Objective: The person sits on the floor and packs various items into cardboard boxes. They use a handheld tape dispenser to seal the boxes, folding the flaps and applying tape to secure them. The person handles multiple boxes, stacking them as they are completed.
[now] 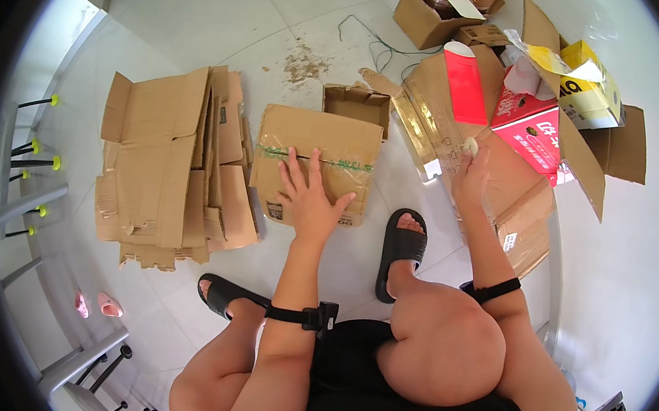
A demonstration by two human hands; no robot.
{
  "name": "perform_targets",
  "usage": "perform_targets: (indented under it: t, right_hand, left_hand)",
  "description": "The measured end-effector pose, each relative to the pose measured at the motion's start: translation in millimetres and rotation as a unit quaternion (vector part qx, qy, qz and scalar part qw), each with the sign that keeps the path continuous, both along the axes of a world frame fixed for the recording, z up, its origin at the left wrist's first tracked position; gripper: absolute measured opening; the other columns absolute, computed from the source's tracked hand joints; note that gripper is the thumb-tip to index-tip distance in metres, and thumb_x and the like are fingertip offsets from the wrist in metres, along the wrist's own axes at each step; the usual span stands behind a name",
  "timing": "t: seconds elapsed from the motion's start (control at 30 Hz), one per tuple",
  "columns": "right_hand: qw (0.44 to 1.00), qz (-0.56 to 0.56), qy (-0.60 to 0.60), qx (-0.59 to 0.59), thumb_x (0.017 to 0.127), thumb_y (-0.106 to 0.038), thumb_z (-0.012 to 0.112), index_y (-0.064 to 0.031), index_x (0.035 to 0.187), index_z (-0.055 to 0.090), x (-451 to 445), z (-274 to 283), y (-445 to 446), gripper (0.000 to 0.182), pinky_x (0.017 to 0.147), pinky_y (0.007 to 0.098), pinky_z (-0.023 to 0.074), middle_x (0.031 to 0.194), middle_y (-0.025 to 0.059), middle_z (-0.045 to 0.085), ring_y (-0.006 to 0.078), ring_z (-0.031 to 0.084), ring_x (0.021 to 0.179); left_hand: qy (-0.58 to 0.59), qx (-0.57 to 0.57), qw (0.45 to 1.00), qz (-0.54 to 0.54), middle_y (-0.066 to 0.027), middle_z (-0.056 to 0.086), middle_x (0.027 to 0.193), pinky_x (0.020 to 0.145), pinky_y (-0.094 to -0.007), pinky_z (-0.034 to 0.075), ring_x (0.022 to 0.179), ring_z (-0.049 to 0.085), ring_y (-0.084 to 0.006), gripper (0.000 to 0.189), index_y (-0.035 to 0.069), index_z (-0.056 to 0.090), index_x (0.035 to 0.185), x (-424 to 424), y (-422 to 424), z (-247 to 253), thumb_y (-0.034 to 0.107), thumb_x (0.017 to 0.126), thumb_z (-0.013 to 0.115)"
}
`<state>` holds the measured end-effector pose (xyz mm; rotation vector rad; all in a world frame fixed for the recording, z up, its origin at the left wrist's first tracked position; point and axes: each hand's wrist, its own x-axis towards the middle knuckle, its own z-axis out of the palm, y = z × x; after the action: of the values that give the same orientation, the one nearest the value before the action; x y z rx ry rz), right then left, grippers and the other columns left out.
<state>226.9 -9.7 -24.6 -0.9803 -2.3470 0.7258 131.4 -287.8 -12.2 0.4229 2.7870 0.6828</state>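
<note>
My left hand (pixel 309 198) rests with spread fingers on a taped cardboard box (pixel 330 131), whose top bears green printed tape along its seam. In my right hand (pixel 471 178) is a small, pale, round object (pixel 470 146), held at the fingertips above a flattened cardboard sheet (pixel 514 189); its exact kind cannot be told. Left of the taped box lies a stack of flattened cardboard (pixel 157 160). A small open cardboard box (pixel 360 109) stands just behind the taped one.
On the right, an open carton (pixel 584 159) holds red and yellow packaging, beside a red paper packet (pixel 466 90). Farther back are a carton of scraps (pixel 428 24), thin green cord (pixel 384 47) and brown debris (pixel 303 64). Pink clogs (pixel 110 305) and chair legs are at left.
</note>
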Motion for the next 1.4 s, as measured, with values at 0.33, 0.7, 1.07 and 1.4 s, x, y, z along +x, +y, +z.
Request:
perform_targets:
  t: [0.33, 0.7, 1.07, 1.4]
  right_hand:
    - [0.938, 0.022, -0.236, 0.252, 0.081, -0.019, 0.063, -0.0045, 0.131, 0.046, -10, 11, 9, 0.054, 0.103, 0.0514, 0.0292, 0.125, 0.0179, 0.048, 0.0367, 0.044, 0.117]
    - [0.868, 0.420, -0.211, 0.157, 0.069, -0.039, 0.079, -0.0005, 0.138, 0.036, -122, 36, -106, 0.089, 0.099, 0.0431, 0.0379, 0.129, 0.0199, 0.045, 0.0339, 0.043, 0.121]
    - [0.872, 0.454, -0.094, 0.155, 0.084, -0.026, 0.059, 0.0063, 0.105, 0.056, -117, 27, -110, 0.039, 0.074, 0.0442, 0.0502, 0.091, 0.0229, 0.061, 0.0377, 0.061, 0.083]
    - [0.882, 0.429, -0.189, -0.046, 0.093, -0.019, 0.048, 0.0004, 0.088, 0.051, -112, 82, -73, 0.020, 0.066, 0.0491, 0.0437, 0.079, 0.0254, 0.058, 0.0445, 0.056, 0.075]
  left_hand:
    - [0.082, 0.093, 0.990, 0.064, -0.0222, 0.012, 0.151, 0.099, -0.0667, 0.020, 0.138, 0.012, -0.0449, 0.084, 0.006, 0.026, 0.145, -4, -10, -29, 0.026, 0.077, 0.073]
    - [-0.077, 0.093, 0.970, 0.211, -0.0227, -0.004, 0.153, 0.104, -0.0679, 0.018, 0.139, -0.002, -0.0517, 0.086, 0.019, 0.024, 0.147, -6, 3, -10, 0.027, 0.076, 0.073]
    - [-0.016, 0.192, 0.946, 0.260, -0.0303, 0.002, 0.151, 0.111, -0.0590, 0.008, 0.138, 0.000, -0.0519, 0.096, 0.004, 0.019, 0.146, -15, 7, -38, 0.032, 0.074, 0.075]
    - [-0.179, 0.398, 0.797, 0.419, -0.0224, 0.007, 0.153, 0.097, -0.0457, 0.041, 0.129, 0.033, -0.0348, 0.102, 0.011, -0.004, 0.149, -41, -18, -5, 0.006, 0.073, 0.064]
